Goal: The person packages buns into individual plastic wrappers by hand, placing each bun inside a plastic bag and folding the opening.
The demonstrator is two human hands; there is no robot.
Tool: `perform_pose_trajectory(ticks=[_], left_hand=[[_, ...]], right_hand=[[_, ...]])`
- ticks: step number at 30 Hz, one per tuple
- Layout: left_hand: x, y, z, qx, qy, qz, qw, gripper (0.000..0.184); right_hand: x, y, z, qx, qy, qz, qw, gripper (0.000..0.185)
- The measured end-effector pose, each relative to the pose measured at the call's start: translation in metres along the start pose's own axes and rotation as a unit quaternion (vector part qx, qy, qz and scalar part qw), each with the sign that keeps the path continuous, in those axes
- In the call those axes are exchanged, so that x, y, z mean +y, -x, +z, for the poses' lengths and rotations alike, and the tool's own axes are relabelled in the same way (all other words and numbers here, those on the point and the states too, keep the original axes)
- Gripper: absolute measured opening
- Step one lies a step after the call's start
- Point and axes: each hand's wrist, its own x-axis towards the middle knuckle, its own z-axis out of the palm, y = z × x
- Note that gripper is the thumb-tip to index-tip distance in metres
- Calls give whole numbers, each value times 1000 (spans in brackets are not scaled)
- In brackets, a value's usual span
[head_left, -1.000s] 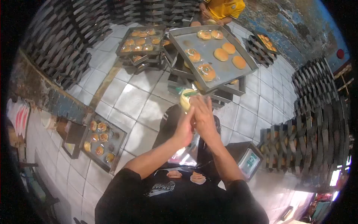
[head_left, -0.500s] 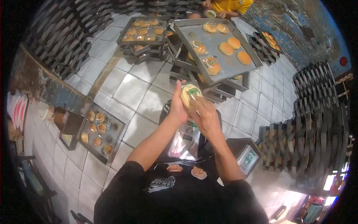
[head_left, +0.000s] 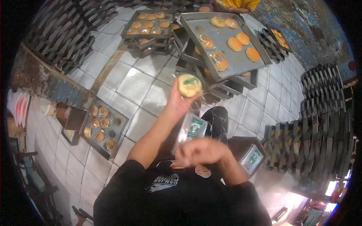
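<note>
A pale, round bun [head_left: 187, 89] in a clear plastic bag with a green print is in my left hand [head_left: 176, 102], its fingers wrapped around the bun's near side. My right hand [head_left: 205, 150] is closer to my body, over the lower end of a stack of clear plastic bags [head_left: 195, 127] on my lap. Motion smears its fingers, so whether they grip anything is unclear. Just beyond the bun stands a large metal tray [head_left: 237, 62] with loose golden buns [head_left: 234, 44] and bagged buns [head_left: 219, 60], resting on a stack of other trays.
Another tray [head_left: 167, 37] of bagged buns tops a stack at the back left. On the tiled floor at left lies a tray [head_left: 117, 132] with more bagged buns. A box with plastic bags [head_left: 252, 159] sits at right. Someone in a yellow shirt [head_left: 247, 4] is at the back.
My right hand has left the bagged bun and drawn back toward my body, over the plastic bags. My left hand now holds the bun alone, turned to face up. The view has shifted slightly.
</note>
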Motion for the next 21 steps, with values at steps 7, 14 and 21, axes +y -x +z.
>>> perform_pose_trajectory(ticks=[7,14,21], left_hand=[[-9,16,1,44,33,-14,998,58],[28,28,-16,43,-20,52,998,51],[-3,72,11,53,-316,125,939,48]], right_hand=[[28,-18,-48,352,353,-16,867,10],[0,20,-9,250,94,-46,962,18],[18,6,-35,387,637,-76,663,32]])
